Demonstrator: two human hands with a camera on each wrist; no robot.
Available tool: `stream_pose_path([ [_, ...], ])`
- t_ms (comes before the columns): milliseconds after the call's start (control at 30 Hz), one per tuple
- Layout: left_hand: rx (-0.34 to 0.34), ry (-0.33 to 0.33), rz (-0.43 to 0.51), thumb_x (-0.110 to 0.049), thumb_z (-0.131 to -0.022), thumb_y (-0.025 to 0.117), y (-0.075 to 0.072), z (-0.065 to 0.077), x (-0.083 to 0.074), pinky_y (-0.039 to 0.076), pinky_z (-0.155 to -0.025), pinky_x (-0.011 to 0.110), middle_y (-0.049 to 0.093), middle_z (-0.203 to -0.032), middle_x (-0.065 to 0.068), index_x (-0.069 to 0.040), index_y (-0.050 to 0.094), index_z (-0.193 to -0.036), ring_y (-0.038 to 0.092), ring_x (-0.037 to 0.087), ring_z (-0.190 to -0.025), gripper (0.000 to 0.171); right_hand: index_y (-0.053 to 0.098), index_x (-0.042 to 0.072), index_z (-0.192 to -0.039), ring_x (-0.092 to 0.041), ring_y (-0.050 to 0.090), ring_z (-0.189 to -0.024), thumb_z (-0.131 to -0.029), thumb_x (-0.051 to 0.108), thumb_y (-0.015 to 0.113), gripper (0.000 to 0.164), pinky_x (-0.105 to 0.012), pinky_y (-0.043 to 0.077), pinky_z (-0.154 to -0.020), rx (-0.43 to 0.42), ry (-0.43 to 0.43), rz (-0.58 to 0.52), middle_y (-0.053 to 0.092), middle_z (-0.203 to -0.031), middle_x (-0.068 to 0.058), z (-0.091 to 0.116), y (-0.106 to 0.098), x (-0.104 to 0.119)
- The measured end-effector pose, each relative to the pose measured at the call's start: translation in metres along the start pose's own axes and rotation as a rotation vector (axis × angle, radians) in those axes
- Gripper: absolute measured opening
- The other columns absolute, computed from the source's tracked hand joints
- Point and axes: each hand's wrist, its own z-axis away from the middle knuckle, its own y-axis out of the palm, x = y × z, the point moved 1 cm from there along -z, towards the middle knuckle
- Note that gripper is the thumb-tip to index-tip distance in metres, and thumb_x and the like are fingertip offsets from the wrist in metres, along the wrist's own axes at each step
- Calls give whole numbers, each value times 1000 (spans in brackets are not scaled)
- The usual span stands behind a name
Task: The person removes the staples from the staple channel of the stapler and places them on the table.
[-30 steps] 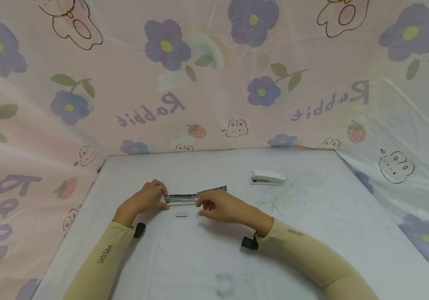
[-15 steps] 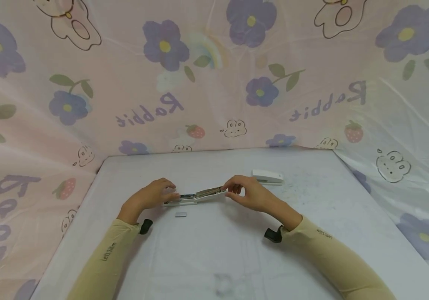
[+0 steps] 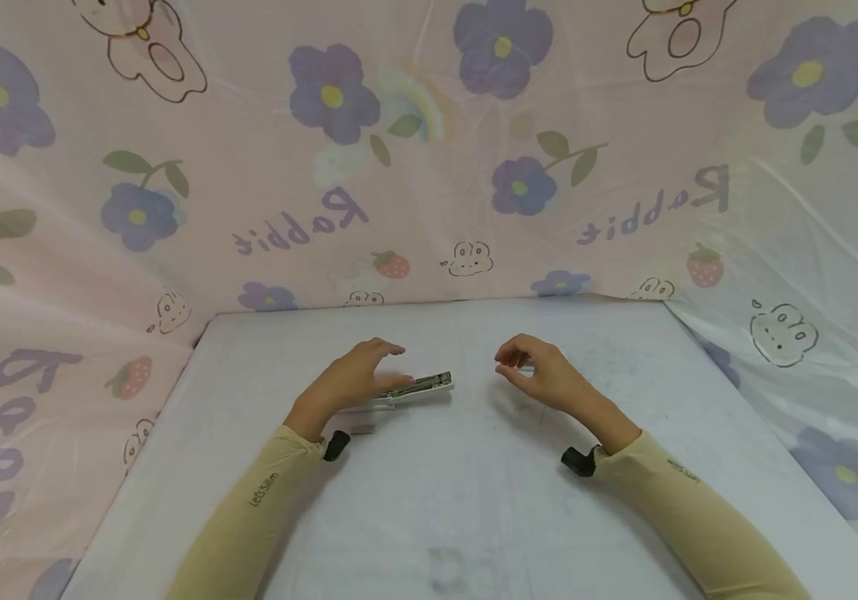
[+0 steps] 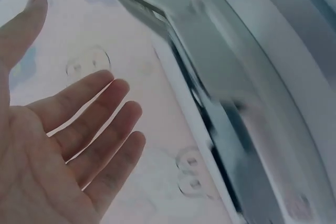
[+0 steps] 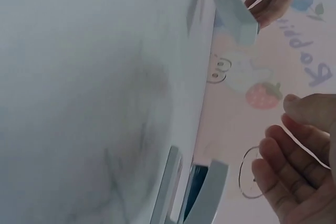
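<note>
My left hand (image 3: 354, 373) hovers over an opened white stapler (image 3: 440, 382), its thumb overlapping the stapler in the head view. The left wrist view shows the fingers of that hand (image 4: 68, 150) extended and apart from the blurred stapler (image 4: 205, 56). The stapler lies folded back, its top part tilted up to the right, as the right wrist view also shows. Loosely bent, my right hand (image 3: 545, 375) hangs in the air with nothing in it. Behind it, mostly hidden in the head view, stands a second white stapler (image 5: 210, 192). A small strip of staples (image 3: 362, 430) lies near the left wrist.
The white table (image 3: 429, 500) has dark smudges at its right side. A patterned curtain (image 3: 429, 167) with flowers and rabbits hangs behind and at both sides. Black camera mounts (image 3: 579, 460) stick out from both wrists.
My right hand has let go of the opened stapler's end and moved right, in front of the second stapler. My left hand has lifted and moved right over the opened stapler.
</note>
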Motion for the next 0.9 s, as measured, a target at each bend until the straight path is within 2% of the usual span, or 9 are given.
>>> stream_pose_path([
  [100,-9,27,-8,-59,-100,71,4,-9,-17,42,-119,59,50,-162,11,-12,54,-157,43,35,-152,76,69,2,-117,-20,66,-94,-96,-2,79,24,-51,60,-82,-29,-12,19,71,-110,-7,4,-6,-11],
  [267,-26,55,-37,-56,-98,75,12,-26,-42,43,-119,55,51,-161,8,-13,55,-156,46,30,-151,75,68,1,-119,-23,67,-96,-93,-7,80,30,-45,59,-83,-76,-20,73,71,-113,-10,7,-17,-24],
  [400,-31,78,-45,-53,-98,76,18,-39,-59,45,-117,53,52,-160,8,-12,55,-156,47,29,-150,73,69,1,-120,-26,67,-101,-93,-5,80,30,-43,57,-87,-103,0,109,71,-115,-10,10,-23,-33],
  [533,-10,85,-44,-51,-100,76,21,-52,-74,46,-117,53,51,-161,8,-11,55,-156,46,29,-150,72,69,2,-122,-29,65,-104,-95,0,80,29,-48,55,-90,-109,26,126,70,-117,-12,10,-26,-40],
  [700,29,54,-75,-53,-101,73,26,-68,-84,47,-116,51,51,-161,8,-13,55,-156,47,28,-149,70,69,0,-124,-36,64,-109,-95,3,82,32,-56,54,-96,-104,50,115,69,-119,-16,9,-27,-48],
  [900,59,-1,-94,-47,-101,76,31,-83,-93,47,-116,48,54,-157,6,-12,55,-156,49,26,-147,69,68,-1,-129,-37,62,-118,-95,4,82,37,-59,50,-104,-60,95,104,67,-125,-16,7,-26,-56],
])
